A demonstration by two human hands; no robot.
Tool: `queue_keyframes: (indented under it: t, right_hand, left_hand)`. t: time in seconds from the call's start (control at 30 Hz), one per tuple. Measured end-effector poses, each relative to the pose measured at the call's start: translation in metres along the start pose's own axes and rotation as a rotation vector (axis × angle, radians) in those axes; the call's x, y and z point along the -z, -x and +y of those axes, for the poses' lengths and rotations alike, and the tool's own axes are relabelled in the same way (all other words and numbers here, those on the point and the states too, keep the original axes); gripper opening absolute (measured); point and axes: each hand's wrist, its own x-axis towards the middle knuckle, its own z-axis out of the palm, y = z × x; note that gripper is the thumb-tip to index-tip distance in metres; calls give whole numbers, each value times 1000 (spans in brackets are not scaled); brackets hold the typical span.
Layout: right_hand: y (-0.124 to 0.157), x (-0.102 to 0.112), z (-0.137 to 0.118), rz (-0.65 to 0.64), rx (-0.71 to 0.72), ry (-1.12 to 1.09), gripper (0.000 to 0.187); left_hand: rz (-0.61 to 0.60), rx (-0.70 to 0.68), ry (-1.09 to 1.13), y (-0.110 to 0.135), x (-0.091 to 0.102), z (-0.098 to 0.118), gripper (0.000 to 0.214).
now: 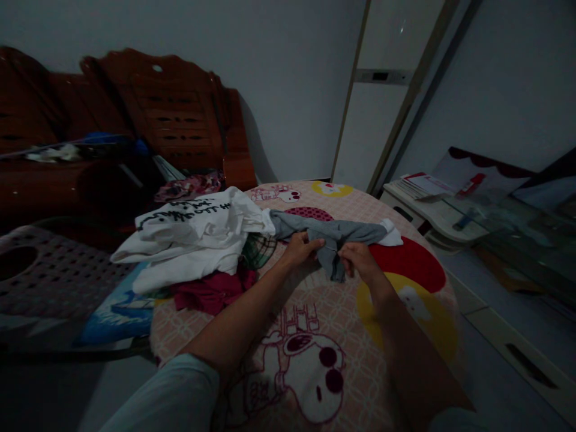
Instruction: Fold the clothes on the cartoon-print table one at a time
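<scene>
A grey garment with white ends [333,229] lies bunched in a long narrow strip across the round table. A short grey flap of it hangs toward me between my hands. My left hand [303,249] is closed on the left side of this flap, thumb on top. At the flap's right edge, my right hand [357,261] has its fingers curled in a pinch on the cloth. A white garment with black lettering [193,231] is heaped to the left, touching or nearly touching the grey one's left end. Dark red cloth [216,291] shows beneath the white heap.
A patterned pink tablecloth [355,330] covers the table. Carved wooden chairs [175,120] stand behind at the left, with a perforated plastic basket or seat [67,276] nearer. A tall white cabinet [373,126] is at the back. On the right is a low stand with papers [423,183].
</scene>
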Motion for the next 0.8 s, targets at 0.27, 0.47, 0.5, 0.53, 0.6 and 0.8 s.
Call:
queue_keyframes:
  t: [0.27, 0.47, 0.5, 0.53, 0.6, 0.8]
  right_hand:
    - [9, 7, -13, -49, 115, -172, 28]
    - [0, 8, -3, 67, 8, -129, 53]
    - [-2, 8, 0, 75, 9, -109, 54]
    - [-4, 8, 2, 79, 20, -85, 53]
    - [-6, 7, 7, 77, 43, -35, 50]
    - [-5, 6, 7, 100, 115, -127, 35]
  left_hand:
    - [-131, 115, 97, 0, 3, -2, 45]
    - [-148, 190, 149, 0, 3, -3, 43]
    - [-159, 195, 164, 0, 3, -2, 43]
    - [-173, 199, 182, 0, 3, -2, 43]
    - [-208, 204, 217, 1, 4, -2, 43]
    - [-333, 242, 267, 4, 6, -1, 41]
